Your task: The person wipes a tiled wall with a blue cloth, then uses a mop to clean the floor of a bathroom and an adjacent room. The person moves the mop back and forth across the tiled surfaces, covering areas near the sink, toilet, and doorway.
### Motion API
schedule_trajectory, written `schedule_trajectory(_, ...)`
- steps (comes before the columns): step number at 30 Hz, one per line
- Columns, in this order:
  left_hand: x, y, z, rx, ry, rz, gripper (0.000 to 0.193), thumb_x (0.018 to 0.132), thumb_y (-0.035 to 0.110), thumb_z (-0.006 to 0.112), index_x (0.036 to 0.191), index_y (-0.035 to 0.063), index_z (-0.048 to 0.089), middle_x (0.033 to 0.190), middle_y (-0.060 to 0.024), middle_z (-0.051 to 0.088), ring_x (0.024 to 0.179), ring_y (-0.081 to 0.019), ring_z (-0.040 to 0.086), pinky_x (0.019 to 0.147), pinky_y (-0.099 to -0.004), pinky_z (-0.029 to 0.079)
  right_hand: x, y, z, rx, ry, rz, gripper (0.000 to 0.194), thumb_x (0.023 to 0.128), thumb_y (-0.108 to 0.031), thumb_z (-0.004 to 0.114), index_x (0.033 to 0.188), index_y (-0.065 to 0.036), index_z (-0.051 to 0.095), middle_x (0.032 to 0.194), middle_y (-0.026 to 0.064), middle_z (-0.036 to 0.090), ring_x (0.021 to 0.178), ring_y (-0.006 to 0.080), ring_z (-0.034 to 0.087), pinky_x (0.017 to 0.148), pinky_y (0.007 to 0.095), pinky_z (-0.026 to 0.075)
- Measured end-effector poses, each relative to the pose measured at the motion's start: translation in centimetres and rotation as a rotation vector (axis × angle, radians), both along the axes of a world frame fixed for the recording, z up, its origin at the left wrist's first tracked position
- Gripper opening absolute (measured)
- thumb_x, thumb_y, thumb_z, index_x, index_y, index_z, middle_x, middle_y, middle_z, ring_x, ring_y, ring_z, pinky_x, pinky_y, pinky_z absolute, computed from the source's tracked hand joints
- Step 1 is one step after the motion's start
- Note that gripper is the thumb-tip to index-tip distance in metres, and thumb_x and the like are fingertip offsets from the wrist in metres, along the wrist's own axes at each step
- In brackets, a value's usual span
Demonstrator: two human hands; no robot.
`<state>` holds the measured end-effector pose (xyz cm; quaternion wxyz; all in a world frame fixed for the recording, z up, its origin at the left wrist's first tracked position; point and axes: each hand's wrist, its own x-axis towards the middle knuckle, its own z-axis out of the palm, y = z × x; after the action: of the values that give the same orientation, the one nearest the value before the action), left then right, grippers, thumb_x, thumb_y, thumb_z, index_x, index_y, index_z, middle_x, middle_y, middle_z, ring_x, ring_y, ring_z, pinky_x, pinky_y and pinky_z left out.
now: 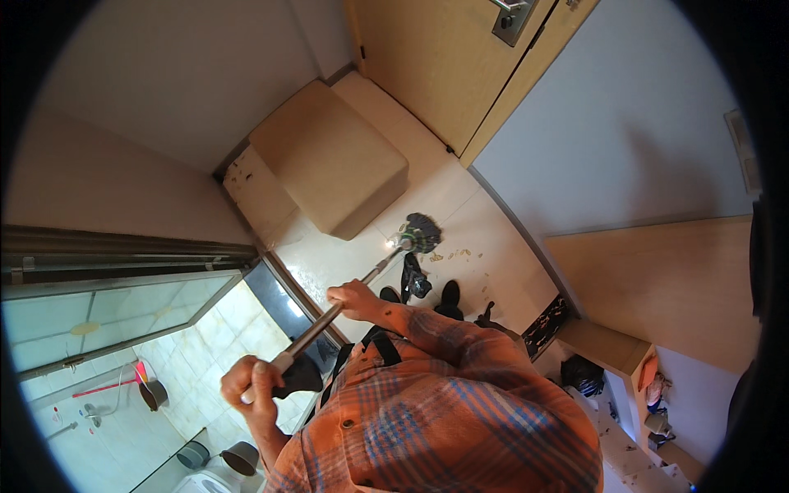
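Both hands grip the long handle [317, 330] of what looks like a broom, slanting up across the view. My left hand [251, 383] is wrapped round the handle's pale top end at the lower left. Farther down the shaft, my right hand [356, 300] is closed over it. The dark, fibrous head [421, 233] with green in it rests on the tile floor [453, 209]. Yellowish debris [456, 254] lies scattered to the right of the head. Just below the head, near my shoes [450, 294], is a crumpled black plastic bag [416, 280].
A beige upholstered block [333, 160] stands ahead, near a closed wooden door [444, 68]. More bits [240, 172] lie by the left wall. A tiled bathroom [216, 345] with buckets [239, 458] opens at left. A wooden shelf unit [607, 345] is at right.
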<state>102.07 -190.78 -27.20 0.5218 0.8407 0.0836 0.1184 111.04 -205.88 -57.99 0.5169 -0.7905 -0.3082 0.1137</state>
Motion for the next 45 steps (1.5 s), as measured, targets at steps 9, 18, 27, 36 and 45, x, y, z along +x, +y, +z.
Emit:
schedule_trajectory(9,0.5,1.9,4.7,0.013,-0.556,-0.09,0.037,0.095,0.028,0.053,0.063,0.0123,0.042,0.043,-0.0043,0.048,0.041,-0.0124,0.032,0.05,-0.0308,0.033,1.1,0.9,9.3,0.076,-0.151,-0.025,0.008,0.084,-0.015,0.063,0.088,-0.013,0.056,0.066,0.0092,0.063,0.064,0.0334,0.064,0.058,0.0438,0.047)
schedule_trajectory(18,3.8,-3.1,-0.8,-0.223,-0.249,-0.47,0.024,0.092,0.013,0.061,0.072,0.0011,0.056,0.064,-0.0108,0.063,0.051,-0.0176,0.054,0.048,-0.0303,0.041,-0.5,-11.0,4.1,-0.081,-0.129,-0.575,0.006,0.087,-0.015,0.064,0.089,-0.009,0.061,0.068,0.0145,0.063,0.067,0.0374,0.063,0.061,0.0476,0.048)
schedule_trajectory(27,2.5,-9.6,-10.0,-0.206,0.252,-0.625,0.032,0.101,0.014,0.057,0.071,0.0031,0.056,0.065,-0.0017,0.056,0.06,-0.0086,0.049,0.054,-0.0264,0.039,-7.9,-17.3,-7.3,-0.36,0.154,-0.783,0.016,0.069,-0.007,0.069,0.08,-0.015,0.06,0.08,0.006,0.062,0.091,0.0322,0.058,0.089,0.0463,0.038)
schedule_trajectory(36,3.7,-5.3,-0.1,0.037,0.032,-0.462,0.032,0.096,0.011,0.06,0.066,0.0017,0.053,0.056,-0.0023,0.051,0.05,-0.0088,0.045,0.048,-0.0255,0.032,-3.4,-7.5,-1.8,0.03,0.064,-0.494,0.014,0.072,-0.007,0.065,0.084,-0.014,0.063,0.075,0.0117,0.067,0.077,0.0365,0.065,0.067,0.0491,0.047)
schedule_trajectory(45,5.2,-5.6,6.3,-0.039,-0.555,-0.514,0.04,0.1,0.036,0.054,0.071,0.0138,0.039,0.048,-0.0008,0.048,0.043,-0.0092,0.027,0.049,-0.03,0.027,-2.0,-7.6,10.5,0.099,-0.062,-0.438,0.009,0.086,-0.017,0.066,0.09,-0.013,0.058,0.071,0.0085,0.065,0.067,0.0328,0.064,0.06,0.0441,0.047)
